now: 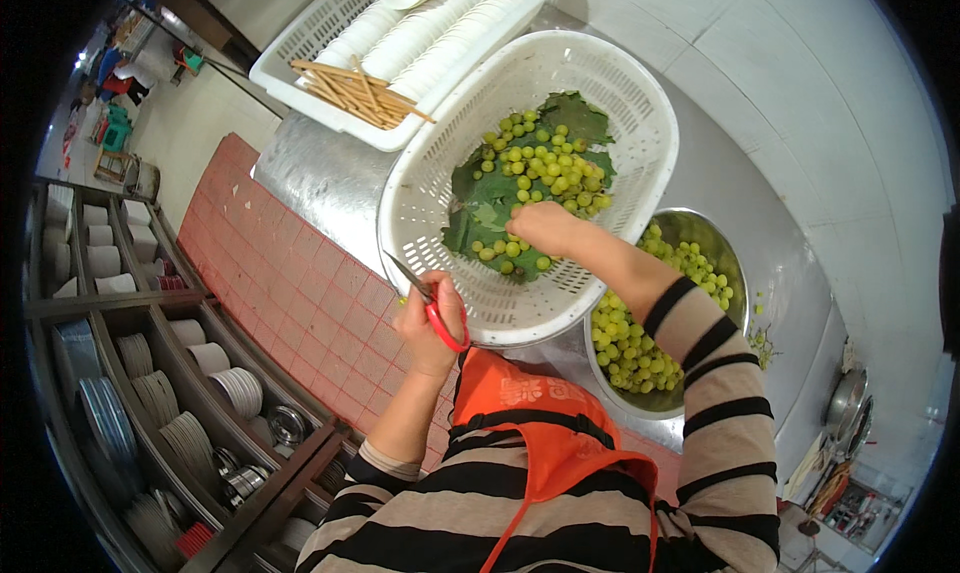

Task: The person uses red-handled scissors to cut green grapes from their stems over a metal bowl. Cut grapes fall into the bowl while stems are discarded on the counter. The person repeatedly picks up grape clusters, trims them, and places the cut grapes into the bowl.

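My left hand holds a pair of scissors with red handles beside the near left rim of a white plastic basket. The blades point up and away to the left. Inside the basket, green grapes lie over large green grape leaves. My right hand reaches in among them with its fingers bent down; whatever is under the fingertips is hidden. A round steel bowl full of green grapes stands under my right forearm, partly covered by it.
Behind the basket, a white crate holds stacked white bowls and wooden sticks. All stand on a steel table. Grape stem scraps lie right of the steel bowl. At left, a shelf unit holds stacked dishes.
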A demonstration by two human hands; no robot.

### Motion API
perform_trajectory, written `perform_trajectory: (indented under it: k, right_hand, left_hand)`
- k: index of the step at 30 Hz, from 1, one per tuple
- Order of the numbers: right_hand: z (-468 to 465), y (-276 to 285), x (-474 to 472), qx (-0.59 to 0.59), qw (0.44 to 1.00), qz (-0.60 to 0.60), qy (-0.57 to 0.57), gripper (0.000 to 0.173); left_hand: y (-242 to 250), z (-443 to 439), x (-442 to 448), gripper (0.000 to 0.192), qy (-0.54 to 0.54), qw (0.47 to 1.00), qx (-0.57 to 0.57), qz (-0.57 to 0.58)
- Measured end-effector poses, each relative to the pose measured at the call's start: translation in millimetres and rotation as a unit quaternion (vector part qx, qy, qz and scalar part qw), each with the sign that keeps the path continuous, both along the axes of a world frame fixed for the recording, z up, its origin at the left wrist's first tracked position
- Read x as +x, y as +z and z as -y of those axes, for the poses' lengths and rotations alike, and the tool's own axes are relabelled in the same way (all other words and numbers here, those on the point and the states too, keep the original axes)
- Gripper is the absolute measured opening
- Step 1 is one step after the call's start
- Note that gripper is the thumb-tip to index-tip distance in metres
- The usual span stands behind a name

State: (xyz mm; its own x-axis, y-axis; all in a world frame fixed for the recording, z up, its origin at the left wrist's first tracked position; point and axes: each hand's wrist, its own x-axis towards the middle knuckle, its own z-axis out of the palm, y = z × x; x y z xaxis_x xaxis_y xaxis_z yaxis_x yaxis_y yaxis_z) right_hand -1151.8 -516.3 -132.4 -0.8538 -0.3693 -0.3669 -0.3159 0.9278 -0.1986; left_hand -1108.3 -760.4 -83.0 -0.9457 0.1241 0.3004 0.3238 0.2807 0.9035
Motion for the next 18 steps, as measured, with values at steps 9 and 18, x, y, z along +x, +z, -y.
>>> perform_trajectory:
  k: [9, 18]
  right_hand:
    - [9, -64, -37, 0.05, 0.998, 0.028, 0.037, 0.025]
    - [-2, 26, -4, -0.485, 0.811, 0.208, -0.251, 0.031]
  left_hand:
    - [-9, 12, -6, 0.008, -0.019, 0.999, -0.022, -0.045]
    - [-9, 7, -10, 0.005, -0.018, 0.998, 0.006, -0.052]
